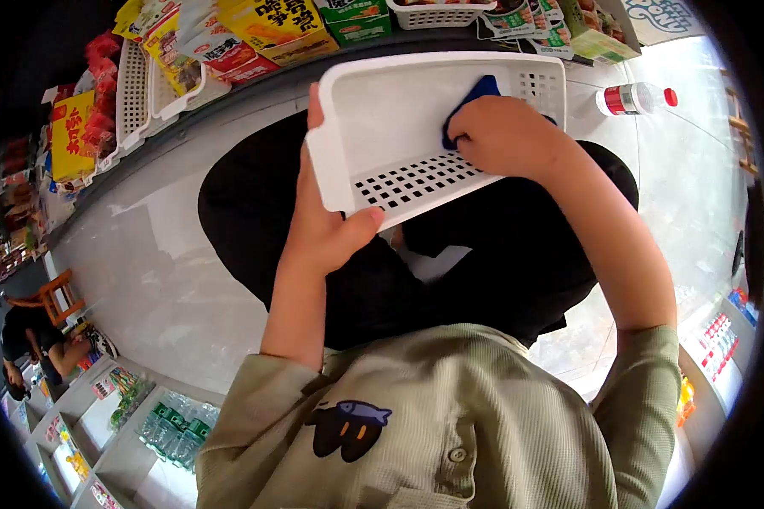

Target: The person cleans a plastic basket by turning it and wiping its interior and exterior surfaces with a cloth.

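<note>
Our left grip (pixel 324 225) holds the white basket (pixel 390 110) above our lap (pixel 518 254); our right grip (pixel 508 136) is closed on a blue cloth (pixel 483 87) inside it. Large Chinese characters stand on a yellow box (pixel 72 140).

The pale tiled floor (pixel 161 237) bears a red-capped bottle (pixel 626 99); the shelf (pixel 263 81) ahead carries snack packets (pixel 272 27) and white baskets (pixel 134 93)

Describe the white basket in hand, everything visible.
The white basket looks like glossy plastic: oblong, rimmed, a jutting lip at the left end, square holes through the lower side and right end. It is tilted, open side toward the camera, above the black-clothed lap. The left grip holds its left end; the right grip holds a blue cloth inside.
</note>
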`<state>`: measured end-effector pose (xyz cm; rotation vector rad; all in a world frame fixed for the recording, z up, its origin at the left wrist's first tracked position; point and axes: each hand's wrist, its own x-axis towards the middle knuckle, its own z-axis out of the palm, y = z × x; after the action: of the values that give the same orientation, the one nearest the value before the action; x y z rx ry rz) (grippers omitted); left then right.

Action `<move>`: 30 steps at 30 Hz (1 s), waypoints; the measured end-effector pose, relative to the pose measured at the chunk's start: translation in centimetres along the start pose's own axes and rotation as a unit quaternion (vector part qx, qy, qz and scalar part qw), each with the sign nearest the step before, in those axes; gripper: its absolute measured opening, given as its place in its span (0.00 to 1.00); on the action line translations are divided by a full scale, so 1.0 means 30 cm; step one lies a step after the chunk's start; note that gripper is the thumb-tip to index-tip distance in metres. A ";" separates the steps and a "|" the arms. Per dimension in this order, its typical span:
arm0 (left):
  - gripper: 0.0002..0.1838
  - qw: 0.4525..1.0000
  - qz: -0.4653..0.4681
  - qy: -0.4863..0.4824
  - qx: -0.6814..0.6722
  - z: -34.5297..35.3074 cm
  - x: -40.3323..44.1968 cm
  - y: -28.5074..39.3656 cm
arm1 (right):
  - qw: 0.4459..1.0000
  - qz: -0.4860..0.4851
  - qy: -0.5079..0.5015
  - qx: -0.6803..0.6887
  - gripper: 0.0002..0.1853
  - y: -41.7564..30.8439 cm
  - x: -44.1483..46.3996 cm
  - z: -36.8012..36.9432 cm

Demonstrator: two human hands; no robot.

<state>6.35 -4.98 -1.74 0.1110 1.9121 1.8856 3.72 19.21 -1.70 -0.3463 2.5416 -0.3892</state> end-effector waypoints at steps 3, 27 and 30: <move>0.61 1.000 0.006 -0.011 -0.020 0.002 0.007 0.006 | 0.984 -0.094 0.054 0.143 0.13 -0.050 -0.012 0.002; 0.51 1.000 0.004 0.007 0.004 -0.001 0.015 0.001 | 0.920 -0.239 0.159 0.267 0.12 -0.189 0.036 -0.011; 0.55 1.000 0.005 0.003 0.028 -0.018 0.003 -0.013 | 0.972 -0.165 0.003 0.167 0.12 -0.220 0.043 -0.024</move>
<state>6.18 -5.48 -2.17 0.1339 1.9729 1.8408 3.36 12.84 0.53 -0.6368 2.3658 -0.9307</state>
